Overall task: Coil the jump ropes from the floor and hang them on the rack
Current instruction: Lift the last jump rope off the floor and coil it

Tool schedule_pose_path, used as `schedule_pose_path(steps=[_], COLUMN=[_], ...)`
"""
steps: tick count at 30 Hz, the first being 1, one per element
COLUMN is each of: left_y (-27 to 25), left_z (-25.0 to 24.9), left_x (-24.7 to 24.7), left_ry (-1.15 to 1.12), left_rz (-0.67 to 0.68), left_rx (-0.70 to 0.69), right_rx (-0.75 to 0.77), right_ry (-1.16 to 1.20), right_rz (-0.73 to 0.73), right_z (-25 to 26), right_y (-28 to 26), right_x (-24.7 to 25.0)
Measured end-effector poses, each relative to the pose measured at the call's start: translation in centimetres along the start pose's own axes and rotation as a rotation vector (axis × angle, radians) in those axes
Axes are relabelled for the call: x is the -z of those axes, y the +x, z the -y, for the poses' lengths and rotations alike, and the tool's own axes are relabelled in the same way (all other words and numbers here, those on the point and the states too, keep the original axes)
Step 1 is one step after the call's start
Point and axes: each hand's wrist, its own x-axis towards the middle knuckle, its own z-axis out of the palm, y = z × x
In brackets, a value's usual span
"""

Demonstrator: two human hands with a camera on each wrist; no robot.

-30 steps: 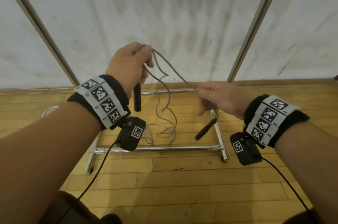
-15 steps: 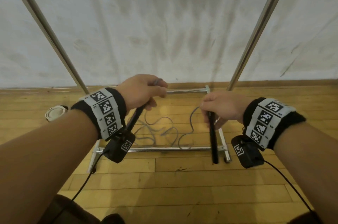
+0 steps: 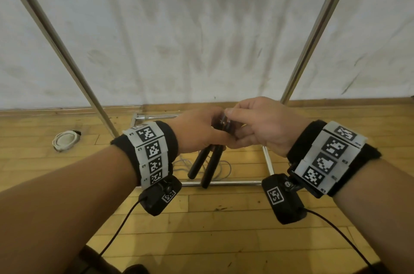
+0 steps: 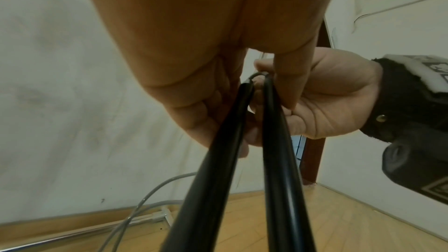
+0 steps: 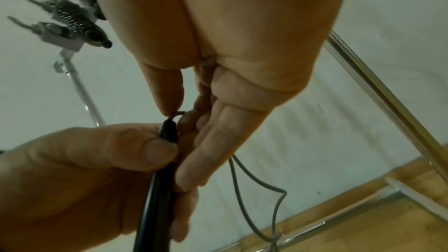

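Both hands have come together since half a second ago, handles now side by side. Left hand [image 3: 199, 131] grips the two black handles [image 3: 205, 165] near their tops; they hang down, splayed slightly. Right hand [image 3: 259, 127] pinches the grey rope [image 5: 257, 179] at the handle tops. Rope slack trails to the floor inside the rack [image 3: 313, 34] base. White coil [image 3: 65, 140] lies far left.

A white round disc [image 3: 65, 140] lies on the wooden floor [image 3: 224, 235]
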Motion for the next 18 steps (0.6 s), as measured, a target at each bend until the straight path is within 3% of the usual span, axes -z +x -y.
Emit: schedule_pose_path(steps=[4, 10, 18], left_y=[0.2, 0.3, 0.2], left_z=[0.2, -0.1, -1.3], left_x=[-0.3, -0.4, -0.3], left_ry=[-0.031, -0.027, -0.067], left_rz=[-0.023, -0.009, -0.018], left_rx=[0.021, 0.029, 0.008], right_rx=[0.066, 0.163, 0.181], right_ry=[-0.217, -0.528, -0.392], right_rz=[0.001, -0.146, 0.11], right_z=[-0.1, -0.8, -0.6], right_y=[-0.2, 0.3, -0.4], right_x=[0.5, 1.9, 1.6])
